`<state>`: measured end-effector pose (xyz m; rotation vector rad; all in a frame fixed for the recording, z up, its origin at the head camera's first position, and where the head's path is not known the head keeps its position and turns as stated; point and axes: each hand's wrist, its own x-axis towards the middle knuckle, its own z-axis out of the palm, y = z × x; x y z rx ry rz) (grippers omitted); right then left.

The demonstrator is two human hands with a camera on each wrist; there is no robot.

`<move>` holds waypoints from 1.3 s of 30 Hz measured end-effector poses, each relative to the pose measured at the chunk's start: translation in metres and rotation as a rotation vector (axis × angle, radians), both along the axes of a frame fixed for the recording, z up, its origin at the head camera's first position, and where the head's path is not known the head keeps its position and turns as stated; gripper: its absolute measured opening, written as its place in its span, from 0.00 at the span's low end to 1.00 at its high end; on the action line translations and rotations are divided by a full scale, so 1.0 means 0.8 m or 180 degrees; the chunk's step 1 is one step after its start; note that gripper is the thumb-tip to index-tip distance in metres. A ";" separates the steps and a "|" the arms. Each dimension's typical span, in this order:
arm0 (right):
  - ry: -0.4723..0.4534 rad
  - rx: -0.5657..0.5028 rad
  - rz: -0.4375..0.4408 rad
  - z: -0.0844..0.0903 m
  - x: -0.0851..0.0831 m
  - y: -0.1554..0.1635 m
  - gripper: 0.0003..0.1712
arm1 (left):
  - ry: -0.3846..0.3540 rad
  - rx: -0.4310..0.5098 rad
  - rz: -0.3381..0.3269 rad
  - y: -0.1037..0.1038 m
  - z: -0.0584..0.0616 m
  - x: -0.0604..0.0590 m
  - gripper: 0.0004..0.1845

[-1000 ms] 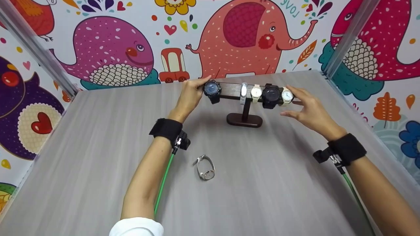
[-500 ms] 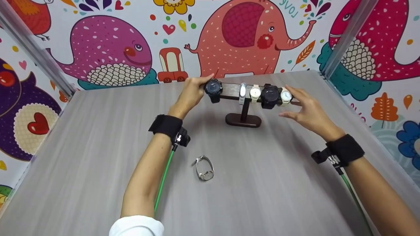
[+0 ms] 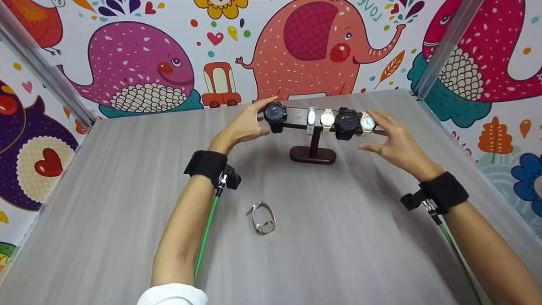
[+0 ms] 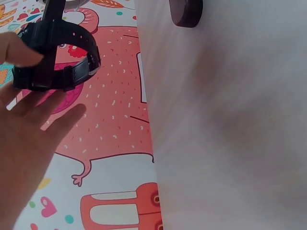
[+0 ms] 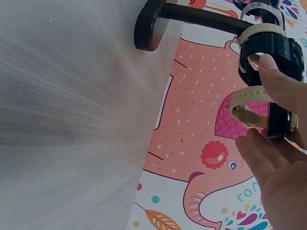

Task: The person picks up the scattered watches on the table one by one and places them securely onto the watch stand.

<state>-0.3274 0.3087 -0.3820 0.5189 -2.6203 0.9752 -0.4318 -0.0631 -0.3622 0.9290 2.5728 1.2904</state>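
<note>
dark wood makes up the watch stand (image 3: pixel 313 149), which sits near the far edge of the tabletop (image 3: pixel 127 237), five watches strung along its bar. compared with half a second ago, the left hand (image 3: pixel 245 125) has loosened: its fingers now lie straighter and spread beside the black watch (image 3: pixel 275 113) at the bar's left end, thumb near it, so the hold looks to be easing. the right hand (image 3: pixel 391 137) hovers open at the cream watch (image 3: pixel 367 123). a silver watch (image 3: pixel 263 217) lies mid-table.
</note>
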 end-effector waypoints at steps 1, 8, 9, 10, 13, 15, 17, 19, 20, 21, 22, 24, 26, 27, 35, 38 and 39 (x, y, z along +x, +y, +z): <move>0.0014 0.0005 -0.0004 0.000 -0.001 -0.001 0.50 | -0.0011 -0.0013 -0.0018 0.000 0.000 0.000 0.47; 0.0193 0.0085 -0.0130 0.003 -0.004 -0.004 0.43 | 0.0089 0.0055 0.0058 0.005 -0.005 0.002 0.45; 0.0216 0.0082 -0.0140 0.003 -0.004 -0.005 0.42 | 0.0096 0.0070 0.0072 0.007 -0.005 0.003 0.44; 0.0245 0.0095 -0.0155 0.004 -0.005 -0.004 0.40 | 0.0098 0.0077 0.0083 0.008 -0.005 0.003 0.44; 0.0289 0.0101 -0.0166 0.004 -0.005 -0.004 0.38 | 0.0124 0.0045 0.0123 0.011 -0.004 0.005 0.43; 0.0290 0.0082 -0.0169 0.004 -0.006 -0.003 0.37 | 0.0166 -0.0008 0.0130 0.013 -0.001 0.005 0.42; 0.0292 0.0076 -0.0172 0.005 -0.006 -0.003 0.37 | 0.0213 -0.0051 0.0113 0.016 0.001 0.005 0.42; 0.0293 0.0077 -0.0183 0.005 -0.007 -0.003 0.37 | 0.0231 -0.0082 0.0066 0.020 0.003 0.005 0.41; 0.0296 0.0075 -0.0187 0.005 -0.007 -0.003 0.36 | 0.0244 -0.0107 0.0044 0.023 0.003 0.004 0.41; 0.0298 0.0075 -0.0189 0.005 -0.007 -0.003 0.36 | 0.0247 -0.0120 0.0018 0.026 0.004 0.004 0.40; 0.0293 0.0070 -0.0189 0.004 -0.007 -0.003 0.36 | 0.0254 -0.0136 -0.0009 0.028 0.005 0.004 0.40; 0.0288 0.0060 -0.0188 0.004 -0.007 -0.003 0.36 | 0.0262 -0.0158 -0.0051 0.032 0.007 0.004 0.40; 0.0298 0.0074 -0.0205 0.004 -0.006 -0.003 0.36 | 0.0327 -0.0206 -0.0069 0.034 0.009 0.004 0.40; 0.0301 0.0084 -0.0210 0.004 -0.006 -0.003 0.36 | 0.0355 -0.0224 -0.0075 0.034 0.010 0.004 0.40; 0.0298 0.0144 -0.0242 0.005 -0.005 -0.003 0.36 | 0.0604 -0.0562 -0.0057 0.040 0.020 0.006 0.40; 0.0299 0.0154 -0.0230 0.005 -0.006 -0.003 0.37 | 0.0706 -0.0757 -0.0023 0.044 0.023 0.006 0.39; 0.0295 0.0155 -0.0229 0.006 -0.006 -0.003 0.37 | 0.0730 -0.0810 -0.0017 0.046 0.024 0.007 0.39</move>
